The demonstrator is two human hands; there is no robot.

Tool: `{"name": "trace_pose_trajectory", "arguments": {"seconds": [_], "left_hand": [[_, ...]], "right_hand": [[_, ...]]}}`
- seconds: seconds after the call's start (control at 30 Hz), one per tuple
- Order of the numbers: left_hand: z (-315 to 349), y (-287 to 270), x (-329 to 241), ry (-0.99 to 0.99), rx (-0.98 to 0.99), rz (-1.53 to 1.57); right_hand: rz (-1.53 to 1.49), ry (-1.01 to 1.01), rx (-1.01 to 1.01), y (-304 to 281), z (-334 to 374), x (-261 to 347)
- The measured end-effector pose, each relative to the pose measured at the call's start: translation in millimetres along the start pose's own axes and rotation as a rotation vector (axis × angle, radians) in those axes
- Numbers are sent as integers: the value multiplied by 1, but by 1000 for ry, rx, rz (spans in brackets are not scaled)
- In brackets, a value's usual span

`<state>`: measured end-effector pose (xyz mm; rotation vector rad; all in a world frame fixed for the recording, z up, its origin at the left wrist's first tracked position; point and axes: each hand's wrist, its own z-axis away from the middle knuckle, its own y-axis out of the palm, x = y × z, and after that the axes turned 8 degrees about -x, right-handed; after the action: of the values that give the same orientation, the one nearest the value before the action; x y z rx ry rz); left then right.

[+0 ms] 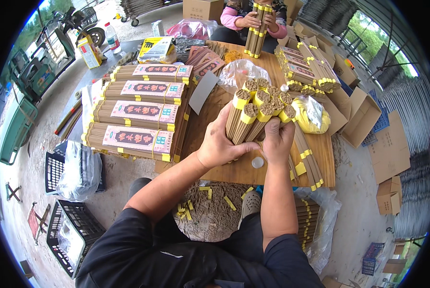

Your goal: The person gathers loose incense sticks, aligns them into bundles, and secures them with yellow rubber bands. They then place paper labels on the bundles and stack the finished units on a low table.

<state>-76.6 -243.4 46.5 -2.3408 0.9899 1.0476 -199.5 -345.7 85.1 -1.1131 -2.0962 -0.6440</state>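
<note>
Several brown incense stick bundles (246, 122), each banded with yellow paper near the end, stand gathered upright between my two hands above the wooden table (210, 163). My left hand (220, 141) wraps their left side, thumb across the front. My right hand (278, 140) closes on their right side, its thumb pressed near the yellow bands. The lower ends of the bundles are hidden behind my hands. Just right of my right hand lie loose banded bundles (308, 156). A small round clear disc (257, 162) rests on the table below the hands.
Stacked labelled incense packs (138, 113) fill the table's left; more packs (304, 67) lie at the far right. A yellow bag (313, 115) and clear plastic (241, 74) sit near the bundles. Opposite, a co-worker's hands (258, 20) hold another bundle group. Black crates (73, 235) stand lower left.
</note>
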Motion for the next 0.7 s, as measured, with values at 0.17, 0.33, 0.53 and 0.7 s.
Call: {"name": "trace_pose_trajectory", "arguments": {"seconds": [0.17,0.33,0.53,0.7], "left_hand": [[4,3,5,186,-84,-57],[4,5,8,167,-47,-13],[5,6,12,179,4,-3],[4,11,10,126,13,98]], "right_hand": [[70,81,-75,3,-1,-2],[-42,55,-82,2,3,-5],[-109,6,-133,11,2,11],[-76,51,-86,4,7,-2]]}}
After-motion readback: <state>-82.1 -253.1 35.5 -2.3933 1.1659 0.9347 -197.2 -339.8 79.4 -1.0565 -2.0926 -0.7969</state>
